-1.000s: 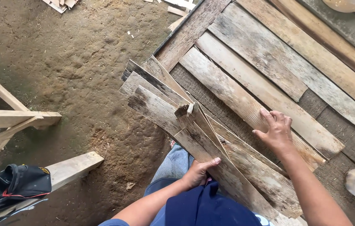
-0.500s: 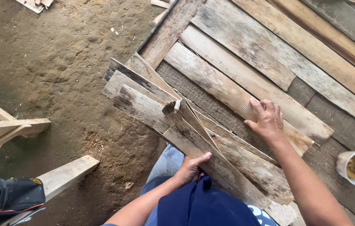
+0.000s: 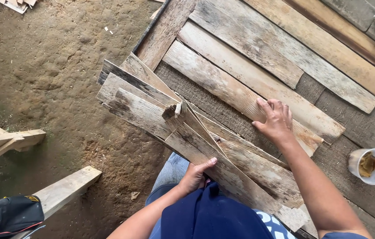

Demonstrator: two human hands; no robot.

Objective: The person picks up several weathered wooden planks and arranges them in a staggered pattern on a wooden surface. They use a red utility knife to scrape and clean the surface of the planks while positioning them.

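My left hand clamps stacked weathered planks at 6 o'clock; right hand, fingers spread, flat on long board at 2 o'clock. I press evenly, watch splinters.

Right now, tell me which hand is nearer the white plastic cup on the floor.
Right. The right hand rests on a weathered plank left of the white plastic cup; the left hand grips stacked boards farther left.

A stack of planks lay across the person's lap, its far ends over the dirt floor. Right of the stack, boards lay side by side, with a cup at their near edge. Left of the stack stood a wooden frame, a pouch nearer.
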